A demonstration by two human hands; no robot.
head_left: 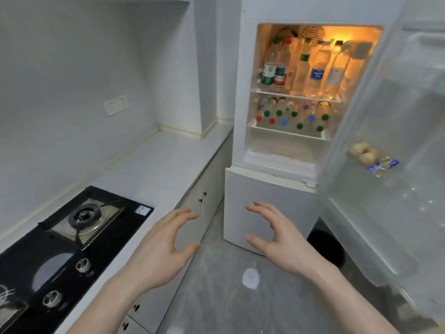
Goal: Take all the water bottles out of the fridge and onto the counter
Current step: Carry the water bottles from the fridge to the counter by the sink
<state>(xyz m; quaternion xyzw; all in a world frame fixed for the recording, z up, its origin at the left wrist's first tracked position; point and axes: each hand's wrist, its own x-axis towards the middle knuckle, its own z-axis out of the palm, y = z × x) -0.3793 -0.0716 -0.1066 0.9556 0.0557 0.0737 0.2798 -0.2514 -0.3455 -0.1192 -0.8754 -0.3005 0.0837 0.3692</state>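
Two bare hands are held out low, in front of the fridge (269, 150). The left hand (166, 247) is seen nearest the stove, and the right hand (279, 237) is seen just in front of the fridge's shut lower door (267, 203). Both hands are spread wide, with the fingers a little bent. Nothing is held in either hand, and nothing is touched.

A black stove (67, 244) is set into the counter (166, 160), to the left of the fridge. A grey floor (228, 297) is seen below the fridge, with a white spot on it.

The upper door (395, 141) of the fridge is swung open to the right. On a shelf of this door some small things are kept; they may be food and little packets, but the view is too blurred to be sure.

Inside the fridge, the lower shelf (286, 131) is filled with water bottles (292, 116). Only their round caps are seen well: red, green and blue ones. On the upper shelf (298, 96) more tall bottles (315, 71) are stood upright in a row, and they are lit by a warm yellow lamp. Some have green labels, and one has a blue label.

No bottle is seen on the counter beside the fridge. A white wall socket (116, 104) is seen far left of the fridge.
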